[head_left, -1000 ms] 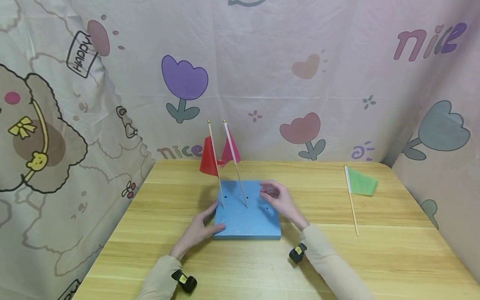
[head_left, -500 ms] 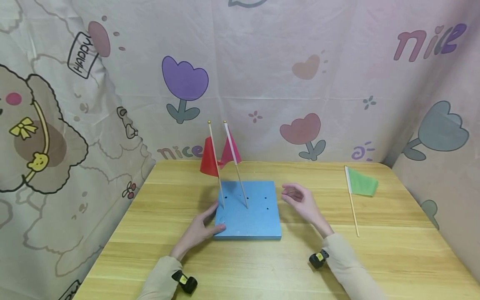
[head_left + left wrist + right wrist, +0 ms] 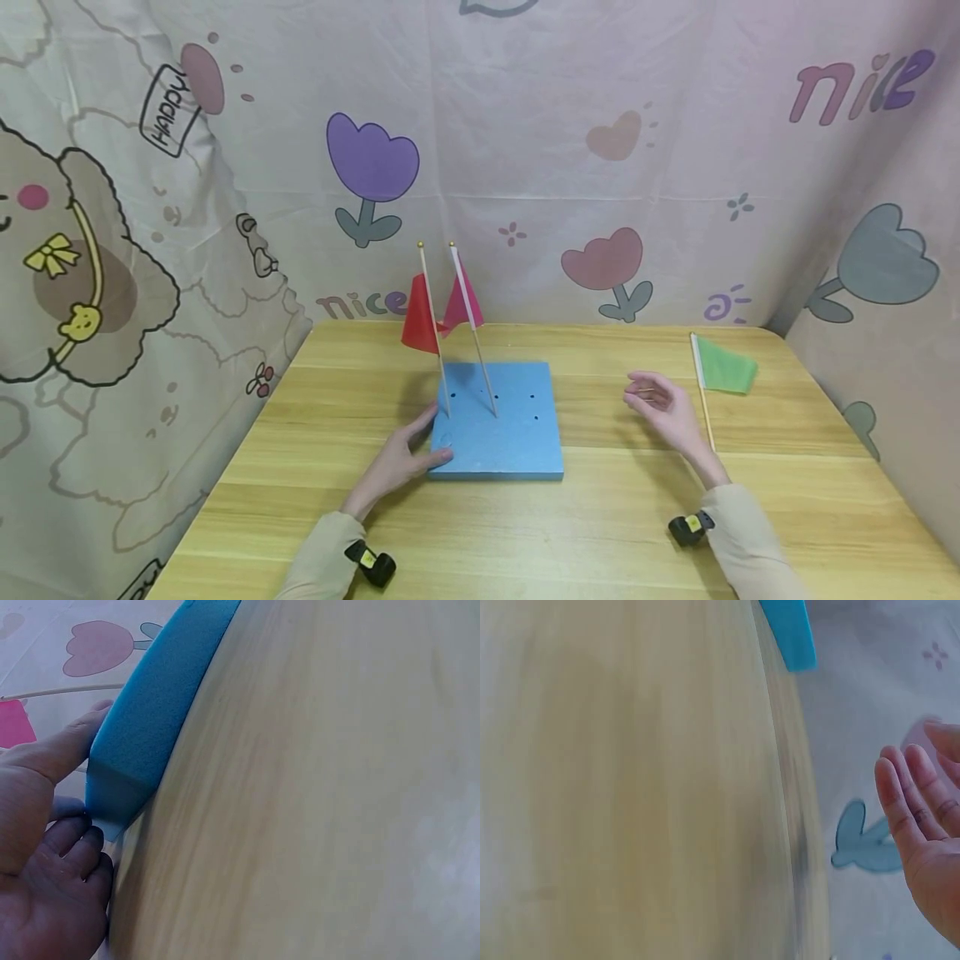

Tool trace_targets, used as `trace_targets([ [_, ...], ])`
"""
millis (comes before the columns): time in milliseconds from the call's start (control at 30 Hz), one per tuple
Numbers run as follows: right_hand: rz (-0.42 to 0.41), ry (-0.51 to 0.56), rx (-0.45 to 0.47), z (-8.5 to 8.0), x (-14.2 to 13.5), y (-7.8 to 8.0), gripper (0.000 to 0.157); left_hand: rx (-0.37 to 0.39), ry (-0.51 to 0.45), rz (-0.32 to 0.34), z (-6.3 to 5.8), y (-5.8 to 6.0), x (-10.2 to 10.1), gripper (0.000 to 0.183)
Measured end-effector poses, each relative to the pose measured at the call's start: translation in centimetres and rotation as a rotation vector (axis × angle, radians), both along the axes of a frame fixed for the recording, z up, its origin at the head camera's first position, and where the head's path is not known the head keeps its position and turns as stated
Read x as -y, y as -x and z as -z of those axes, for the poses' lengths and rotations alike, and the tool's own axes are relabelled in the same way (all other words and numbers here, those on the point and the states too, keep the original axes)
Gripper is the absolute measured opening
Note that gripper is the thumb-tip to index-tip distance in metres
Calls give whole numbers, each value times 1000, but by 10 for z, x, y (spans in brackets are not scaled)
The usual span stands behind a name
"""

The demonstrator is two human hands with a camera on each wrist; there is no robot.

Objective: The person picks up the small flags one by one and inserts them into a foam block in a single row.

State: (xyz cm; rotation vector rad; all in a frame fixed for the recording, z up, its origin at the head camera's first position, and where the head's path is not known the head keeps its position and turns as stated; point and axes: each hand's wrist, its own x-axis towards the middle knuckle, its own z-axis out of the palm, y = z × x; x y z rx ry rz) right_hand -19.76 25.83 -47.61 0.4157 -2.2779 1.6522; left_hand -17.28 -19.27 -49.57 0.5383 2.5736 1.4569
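Observation:
In the head view, my left hand (image 3: pixel 401 460) holds the left edge of a square blue foam board (image 3: pixel 502 446), thumb over its top near the front corner and fingers along its side. The left wrist view shows the thumb on the foam board (image 3: pixel 150 712) and the fingers bent against its corner. A red flag (image 3: pixel 422 317) and a magenta flag (image 3: pixel 463 300) stand in the board on thin sticks, leaning left. My right hand (image 3: pixel 663 408) hangs above the table with relaxed fingers and nothing in them. A green flag (image 3: pixel 726 367) lies just right of it, its lower stick partly hidden by the hand.
Several small dark holes dot the board's top, one hole (image 3: pixel 536 417) on its right side. The wooden table (image 3: pixel 600 533) ends at a printed curtain (image 3: pixel 525 150) behind and at both sides. A small black wrist camera (image 3: pixel 688 528) sits on the right sleeve.
My right hand has moved right, from over the board's right side to beside the green flag. The left hand, the board and the two standing flags have stayed in place.

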Motion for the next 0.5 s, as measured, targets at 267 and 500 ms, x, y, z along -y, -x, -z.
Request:
trace_targets([
  [267,69,-34,27,-1,-27,-10,38,-15,-5,4,0,0,0,87],
  [500,142,-15,32,3,-44,-13,39,-17,-8,6,1,0,0,87],
])
